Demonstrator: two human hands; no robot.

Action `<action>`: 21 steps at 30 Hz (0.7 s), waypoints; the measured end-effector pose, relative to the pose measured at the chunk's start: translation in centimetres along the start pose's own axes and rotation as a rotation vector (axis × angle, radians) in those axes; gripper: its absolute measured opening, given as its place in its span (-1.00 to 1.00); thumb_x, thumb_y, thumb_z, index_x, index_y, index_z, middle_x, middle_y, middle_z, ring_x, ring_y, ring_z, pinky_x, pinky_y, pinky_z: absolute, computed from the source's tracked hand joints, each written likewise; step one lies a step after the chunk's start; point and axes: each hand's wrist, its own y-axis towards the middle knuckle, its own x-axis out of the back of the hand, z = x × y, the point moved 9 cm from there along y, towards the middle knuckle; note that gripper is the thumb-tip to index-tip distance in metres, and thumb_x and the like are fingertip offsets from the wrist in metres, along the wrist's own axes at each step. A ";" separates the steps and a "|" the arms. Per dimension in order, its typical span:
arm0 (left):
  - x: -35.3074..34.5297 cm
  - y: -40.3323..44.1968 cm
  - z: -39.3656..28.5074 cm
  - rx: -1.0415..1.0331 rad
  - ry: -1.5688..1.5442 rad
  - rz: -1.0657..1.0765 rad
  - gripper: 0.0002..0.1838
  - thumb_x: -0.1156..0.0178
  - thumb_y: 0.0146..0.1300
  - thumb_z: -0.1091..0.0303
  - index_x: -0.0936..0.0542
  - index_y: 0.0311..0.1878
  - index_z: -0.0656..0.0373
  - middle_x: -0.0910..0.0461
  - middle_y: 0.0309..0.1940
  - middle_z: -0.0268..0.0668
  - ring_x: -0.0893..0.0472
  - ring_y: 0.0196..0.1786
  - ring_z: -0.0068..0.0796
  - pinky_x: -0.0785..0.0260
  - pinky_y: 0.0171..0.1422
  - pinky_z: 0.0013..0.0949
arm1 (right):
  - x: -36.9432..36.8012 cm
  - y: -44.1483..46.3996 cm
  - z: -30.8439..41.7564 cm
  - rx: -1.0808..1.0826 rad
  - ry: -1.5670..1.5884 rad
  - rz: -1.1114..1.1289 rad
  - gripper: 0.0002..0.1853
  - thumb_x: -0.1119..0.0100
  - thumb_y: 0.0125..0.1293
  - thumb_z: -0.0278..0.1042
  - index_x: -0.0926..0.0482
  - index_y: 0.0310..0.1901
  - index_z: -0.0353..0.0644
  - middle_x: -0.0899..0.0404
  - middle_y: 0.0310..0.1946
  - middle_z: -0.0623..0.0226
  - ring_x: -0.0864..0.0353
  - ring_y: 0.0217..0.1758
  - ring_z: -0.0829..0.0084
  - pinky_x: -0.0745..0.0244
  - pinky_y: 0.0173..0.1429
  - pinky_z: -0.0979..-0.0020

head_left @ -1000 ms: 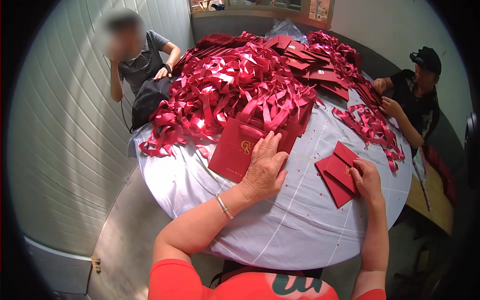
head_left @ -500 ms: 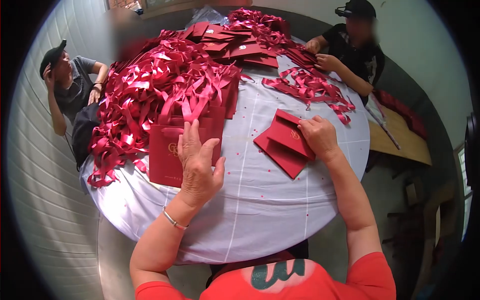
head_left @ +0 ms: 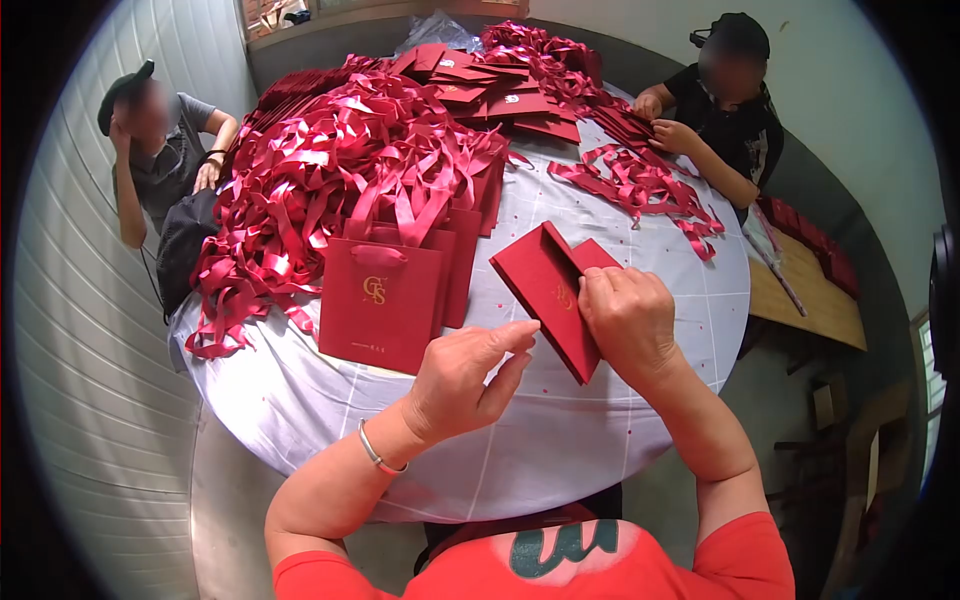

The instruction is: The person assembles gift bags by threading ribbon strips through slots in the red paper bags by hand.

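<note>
My right hand [head_left: 632, 322] grips a dark red paper bag [head_left: 538, 285] with a gold logo, fingers curled over its right edge. The bag is tilted. Partly behind it shows another red piece [head_left: 597, 254], mostly covered. My left hand [head_left: 462, 382], with a bangle on its wrist, is close to the bag's lower left edge; its fingers stretch right, thumb apart, and I see nothing in them. Whether the fingertips touch the bag, I cannot tell. To the left lies a red gift bag [head_left: 378, 305] with a ribbon handle and gold letters, overlapping similar bags.
A large heap of red ribbons [head_left: 300, 190] covers the table's left side. Stacked red bags [head_left: 510, 103] lie at the back, and loose ribbons [head_left: 650, 185] at the right. One person [head_left: 735, 110] handles red pieces at right; another [head_left: 160, 140] sits at left. Small red bits dot the white tablecloth [head_left: 420, 490].
My left hand has come off the gift bag on the left and moved right and nearer me. The bag in my right hand has turned, its left end now higher.
</note>
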 end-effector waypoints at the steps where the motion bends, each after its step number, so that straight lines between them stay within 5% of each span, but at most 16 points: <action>1: 0.2 0.0 0.2 0.012 -0.005 -0.020 -0.61 -0.32 0.16 0.57 -0.57 0.10 0.25 -0.71 -0.29 -0.14 -0.73 -0.29 -0.23 -0.56 -0.23 -0.29 | -0.3 0.0 0.4 0.005 -0.002 0.006 -0.86 -0.24 0.08 -0.46 -0.45 -0.53 -0.11 -0.45 -0.63 0.37 -0.53 -0.54 0.39 -0.43 -0.43 0.34; 6: 0.9 -0.4 2.0 0.097 -0.064 -0.105 -0.73 -0.31 0.23 0.50 -0.57 -0.01 0.27 -0.70 -0.32 -0.09 -0.75 -0.30 -0.24 -0.57 -0.25 -0.33 | -0.1 0.2 0.9 -0.036 0.057 -0.019 -0.81 -0.25 0.10 -0.45 -0.42 -0.56 -0.11 -0.44 -0.66 0.35 -0.54 -0.57 0.37 -0.44 -0.44 0.34; 11: -0.6 -2.2 6.0 0.657 -0.166 0.145 -0.73 -0.27 0.32 0.25 -0.63 -0.30 0.33 -0.61 -0.58 -0.08 -0.65 -0.54 -0.31 -0.43 -0.45 -0.31 | 0.8 -0.5 1.3 -0.113 0.132 0.062 -0.85 -0.30 0.16 -0.46 -0.50 -0.47 -0.16 -0.55 -0.57 0.28 -0.59 -0.54 0.30 -0.50 -0.42 0.31; 12: -0.6 -2.6 6.3 0.737 -0.235 0.104 -0.68 -0.28 0.31 0.20 -0.64 -0.38 0.32 -0.57 -0.64 -0.10 -0.58 -0.60 -0.38 -0.34 -0.49 -0.30 | 1.0 -0.7 1.7 -0.127 0.129 0.076 -0.84 -0.30 0.15 -0.46 -0.49 -0.48 -0.16 -0.54 -0.57 0.27 -0.59 -0.54 0.30 -0.51 -0.43 0.32; 14: -0.3 -2.4 6.4 0.720 -0.189 0.134 -0.73 -0.26 0.38 0.31 -0.58 -0.41 0.28 -0.54 -0.62 -0.44 -0.47 -0.55 -0.77 -0.26 -0.52 -0.56 | 1.8 -1.3 2.2 -0.145 0.153 0.066 -0.83 -0.30 0.15 -0.44 -0.48 -0.50 -0.15 -0.51 -0.59 0.26 -0.58 -0.57 0.28 -0.50 -0.48 0.29; 19: -0.1 -2.4 6.5 0.704 -0.195 0.127 -0.77 -0.20 0.38 0.42 -0.54 -0.41 0.32 -0.46 -0.60 -0.50 -0.35 -0.49 -0.79 -0.20 -0.46 -0.53 | 3.6 -2.5 2.5 -0.226 0.281 0.117 -0.81 -0.32 0.12 -0.41 -0.47 -0.52 -0.14 -0.48 -0.63 0.27 -0.56 -0.62 0.28 -0.47 -0.53 0.27; 21: -0.4 -2.9 6.6 0.730 -0.189 0.126 -0.77 -0.22 0.30 0.39 -0.51 -0.40 0.35 -0.43 -0.63 -0.18 -0.39 -0.56 -0.53 -0.27 -0.46 -0.31 | 3.9 -3.0 3.0 -0.209 0.337 0.132 -0.81 -0.33 0.11 -0.42 -0.47 -0.52 -0.14 -0.46 -0.64 0.29 -0.54 -0.64 0.29 -0.46 -0.55 0.28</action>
